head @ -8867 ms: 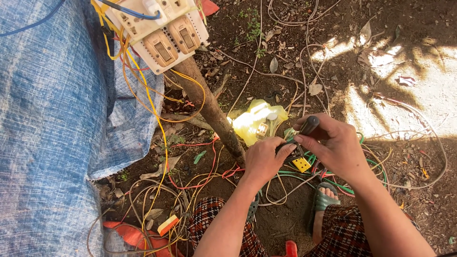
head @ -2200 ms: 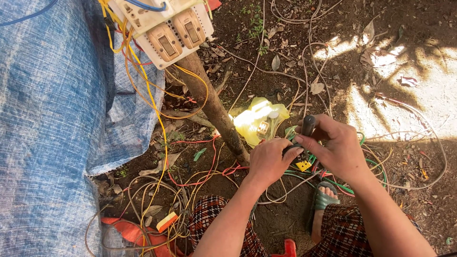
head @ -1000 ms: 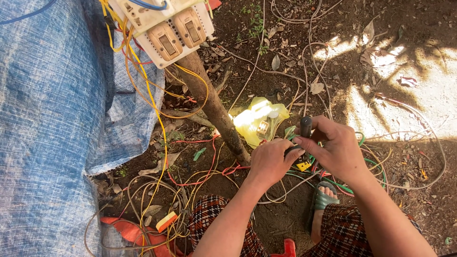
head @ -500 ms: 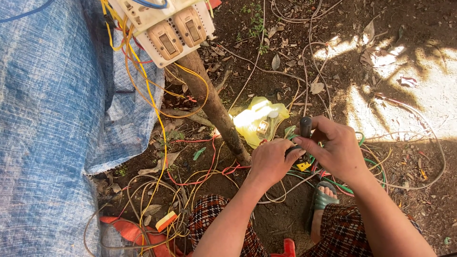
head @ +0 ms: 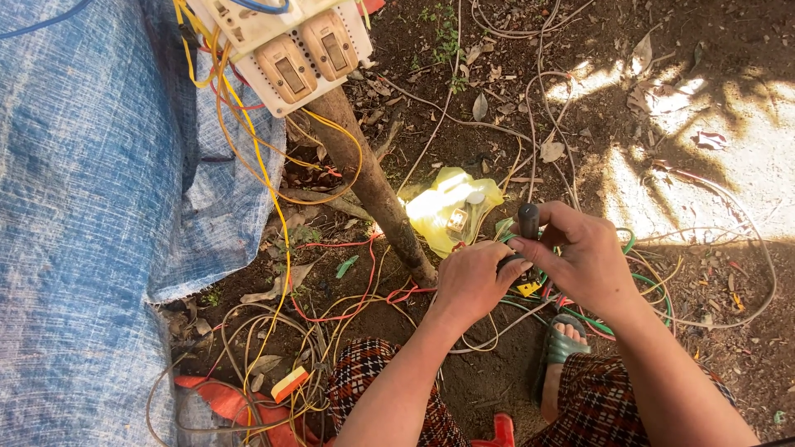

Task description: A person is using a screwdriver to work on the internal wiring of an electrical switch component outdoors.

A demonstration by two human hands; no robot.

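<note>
My right hand (head: 580, 261) grips a tool with a dark handle (head: 528, 219), its handle end sticking up above my fingers. My left hand (head: 474, 281) is closed right beside it, pinching something small where green wires (head: 633, 285) gather; what it holds is hidden by the fingers. A small yellow part (head: 528, 289) shows just below the two hands. Both hands work low over bare soil, in front of my sandalled foot (head: 563, 343).
A wooden stake (head: 373, 186) carries a white switch board (head: 286, 45) with yellow wires (head: 265, 182) hanging down. A yellow plastic bag (head: 447, 207) lies by the stake. A blue tarp (head: 91, 215) covers the left. Loose red, yellow and white wires litter the ground.
Almost nothing has moved. Both hands stay together on the same spot, with only small finger shifts around the tool and wires.
</note>
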